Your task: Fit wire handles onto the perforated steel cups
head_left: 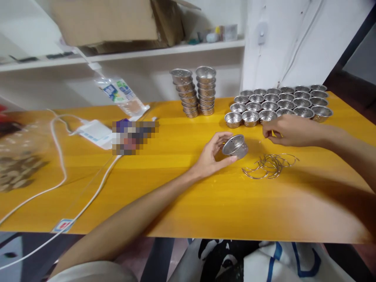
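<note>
Glossy yellow worktop [176, 196]: left hand [212, 157] grips a round perforated steel cup [235, 146]; right hand [284, 131] pinched closed near thin wire loops [270, 166]

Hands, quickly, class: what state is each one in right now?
Left hand: shut around the perforated metal cup.
Right hand: pinched; whether it holds anything cannot be told.

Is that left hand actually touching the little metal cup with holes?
Touching. The head view shows the left hand wrapped around the tilted perforated metal cup, with thumb and fingers pressed against its sides.
</note>
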Tool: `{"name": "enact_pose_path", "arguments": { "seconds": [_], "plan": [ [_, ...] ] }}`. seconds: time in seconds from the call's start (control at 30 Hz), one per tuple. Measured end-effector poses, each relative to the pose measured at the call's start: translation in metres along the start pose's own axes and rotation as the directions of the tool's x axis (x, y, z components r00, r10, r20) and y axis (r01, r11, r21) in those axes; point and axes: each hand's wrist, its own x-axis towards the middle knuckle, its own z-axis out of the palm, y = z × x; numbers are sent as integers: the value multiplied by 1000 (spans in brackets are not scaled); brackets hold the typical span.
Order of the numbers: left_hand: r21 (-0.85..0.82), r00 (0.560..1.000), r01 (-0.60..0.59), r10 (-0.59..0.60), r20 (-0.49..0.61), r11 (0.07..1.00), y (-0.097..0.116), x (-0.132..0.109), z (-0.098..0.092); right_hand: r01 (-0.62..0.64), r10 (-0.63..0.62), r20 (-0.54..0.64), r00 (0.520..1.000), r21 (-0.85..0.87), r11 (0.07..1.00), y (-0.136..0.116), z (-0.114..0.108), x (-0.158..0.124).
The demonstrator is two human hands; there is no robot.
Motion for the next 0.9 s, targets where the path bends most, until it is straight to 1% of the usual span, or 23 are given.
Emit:
{"name": "enact_pose_path", "arguments": {
  "seconds": [0.07, 0.17, 0.23, 0.3, 0.43, 0.53, 0.6, 0.7, 0.8, 0.9],
  "plan": [
    [31, 1000, -20, 20, -8, 999, -1, 0, 0, 18, -8, -116, 993, 79, 997, -6, -7, -1],
    [86, 998, -46, 48, -28, 995, 0, -1, 2, 98, -41, -295, 955, 184, 978, -23, -11, -2],
    [98, 997, -63, 66, -32, 993, 1, -2, 4, 159, -74, -390, 918, 192, 968, -36, -9, -3],
    [87, 997, -73, 76, -28, 994, 1, -3, 5, 195, -108, -442, 890, 158, 968, -47, -4, -4],
    [104, 996, -76, 79, -30, 992, 3, -4, 8, 183, -124, -452, 884, 88, 979, -61, 2, -8],
    [233, 989, -142, 149, -11, 962, 7, -5, 8, 174, -121, -454, 883, 78, 982, -65, 3, -9],
    [359, 971, -227, 239, 12, 905, 10, -5, 8, 168, -119, -447, 886, 69, 983, -65, 4, -9],
    [516, 927, -343, 370, 54, 785, 16, -6, 9, 150, -115, -434, 894, 48, 988, -62, 5, -7],
    [616, 882, -414, 463, 88, 671, 18, -7, 12, 128, -108, -441, 891, 17, 992, -59, 8, -5],
    [665, 846, -466, 515, 140, 584, 16, -9, 14, 105, -91, -445, 891, 8, 994, -56, 9, -5]
  ]
}}
